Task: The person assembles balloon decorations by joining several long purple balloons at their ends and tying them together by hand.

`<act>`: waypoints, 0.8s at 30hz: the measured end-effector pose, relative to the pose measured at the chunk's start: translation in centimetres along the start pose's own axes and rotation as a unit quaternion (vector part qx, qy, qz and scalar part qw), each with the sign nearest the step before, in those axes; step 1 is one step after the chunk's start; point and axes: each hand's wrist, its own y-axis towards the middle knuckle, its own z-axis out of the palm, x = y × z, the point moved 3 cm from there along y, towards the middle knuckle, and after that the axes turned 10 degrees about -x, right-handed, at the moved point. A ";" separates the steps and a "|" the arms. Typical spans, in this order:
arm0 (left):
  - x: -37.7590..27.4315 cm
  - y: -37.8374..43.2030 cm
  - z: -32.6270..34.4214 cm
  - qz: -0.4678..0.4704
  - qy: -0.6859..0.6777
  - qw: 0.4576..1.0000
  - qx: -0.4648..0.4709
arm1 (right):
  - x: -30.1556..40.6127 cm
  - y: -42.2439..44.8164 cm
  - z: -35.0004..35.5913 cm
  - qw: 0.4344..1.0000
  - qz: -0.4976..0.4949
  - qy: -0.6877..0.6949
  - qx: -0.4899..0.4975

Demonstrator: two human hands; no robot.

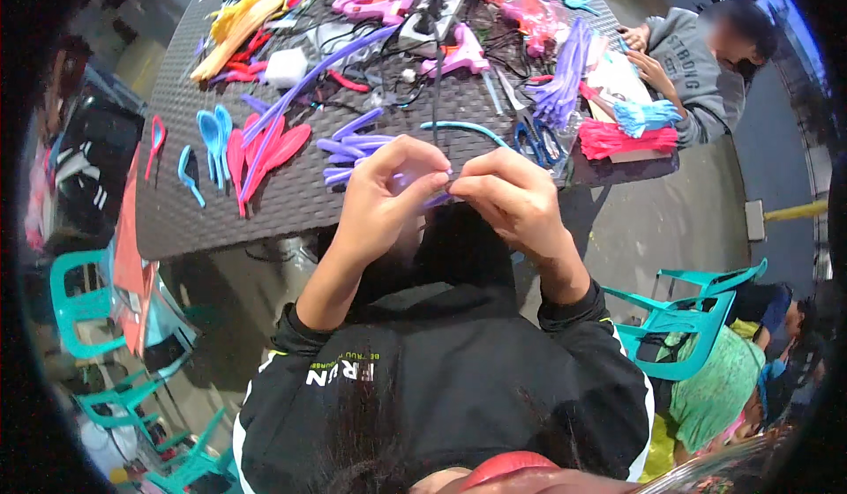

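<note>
Before my chest, at the table's near edge, my left hand [390,196] and my right hand [509,196] meet at the fingertips. Between them is a small purple piece [437,199], mostly hidden by my fingers; it looks like the purple pipe-cleaner-like pieces nearby. Just beyond my left hand lies a pile of short purple fuzzy pieces [357,143]. A light-blue fuzzy strip [466,126] curves on the table beyond my right hand, with blue-handled scissors [537,142] at its right. Pink petal shapes [271,153] and light-blue ones [215,138] lie to the left.
On the woven-pattern table [198,229] lie pink glue guns [460,54], a power strip [433,14] with cables, a white block [286,68], yellow bundles [255,24] and purple bundles [569,74]. Another person [701,70] works at the right corner. Teal plastic chairs [688,328] stand around.
</note>
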 end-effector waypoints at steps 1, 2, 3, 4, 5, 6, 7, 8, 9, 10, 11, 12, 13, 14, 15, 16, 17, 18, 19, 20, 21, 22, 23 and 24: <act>0.0 -0.2 -0.2 -0.001 -0.019 1.000 -0.009 | 0.1 0.0 0.1 1.000 -0.004 0.004 -0.010; 0.0 -0.4 -0.3 -0.002 -0.037 0.999 -0.017 | 0.2 -0.1 0.3 1.000 -0.004 0.006 -0.020; -0.1 -0.5 -0.5 0.000 -0.054 0.998 -0.023 | 0.3 -0.1 0.6 0.999 -0.005 0.008 -0.034; -0.3 -0.6 -0.5 -0.017 -0.091 0.995 -0.026 | 0.3 -0.2 0.7 0.999 -0.006 0.009 -0.049; -0.3 -0.8 -0.6 -0.029 -0.109 0.993 -0.024 | 0.5 -0.2 0.9 0.998 -0.010 0.008 -0.054; -0.2 -0.8 -0.6 -0.041 -0.126 0.991 -0.020 | 0.6 -0.1 1.0 0.998 -0.015 0.006 -0.062; -0.1 -0.8 -0.7 -0.054 -0.143 0.988 -0.015 | 0.7 -0.1 1.1 0.997 -0.020 0.004 -0.069; 0.0 -0.9 -0.7 -0.053 -0.156 0.986 -0.016 | 0.6 -0.2 1.3 0.996 -0.038 0.001 -0.083; 0.1 -0.9 -0.7 -0.054 -0.151 0.987 -0.016 | 0.5 -0.1 1.3 0.995 -0.051 -0.004 -0.087; 0.1 -0.9 -0.8 -0.055 -0.145 0.988 -0.015 | 0.5 -0.1 1.3 0.994 -0.064 -0.009 -0.092; 0.1 -0.9 -0.8 -0.055 -0.140 0.989 -0.013 | 0.5 -0.2 1.4 0.992 -0.076 -0.014 -0.096; 0.0 -0.9 -0.8 -0.058 -0.133 0.989 -0.009 | 0.5 -0.1 1.4 0.992 -0.080 -0.012 -0.100; -0.3 -0.9 -0.8 -0.061 -0.127 0.990 -0.004 | 0.6 -0.1 1.4 0.991 -0.083 -0.010 -0.103; -0.4 -0.8 -0.8 -0.064 -0.120 0.991 0.001 | 0.6 -0.1 1.4 0.991 -0.086 -0.008 -0.106; -0.3 -0.8 -0.7 -0.067 -0.133 0.989 0.006 | 0.6 -0.1 1.4 0.991 -0.079 0.000 -0.112; -0.3 -0.8 -0.6 -0.069 -0.146 0.987 0.010 | 0.7 -0.1 1.4 0.990 -0.071 0.009 -0.118; -0.3 -0.8 -0.5 -0.072 -0.158 0.985 0.014 | 0.7 -0.1 1.4 0.990 -0.063 0.017 -0.124; -0.3 -0.8 -0.5 -0.076 -0.155 0.985 0.015 | 0.8 -0.1 1.4 0.991 -0.055 0.012 -0.124; -0.4 -0.8 -0.6 -0.080 -0.151 0.985 0.015 | 0.9 0.1 1.3 0.991 -0.047 0.007 -0.124; -0.4 -0.7 -0.6 -0.084 -0.148 0.985 0.016 | 1.0 0.1 1.3 0.991 -0.038 0.002 -0.124; -0.4 -0.7 -0.6 -0.086 -0.147 0.985 0.017 | 1.0 0.1 1.3 0.992 -0.037 -0.001 -0.121; -0.4 -0.7 -0.6 -0.088 -0.145 0.985 0.019 | 1.0 0.1 1.3 0.992 -0.036 -0.005 -0.117; -0.4 -0.7 -0.6 -0.089 -0.144 0.985 0.020 | 1.0 0.1 1.3 0.993 -0.035 -0.008 -0.114; -0.5 -0.7 -0.6 -0.084 -0.144 0.986 0.020 | 0.9 0.1 1.3 0.993 -0.040 -0.005 -0.108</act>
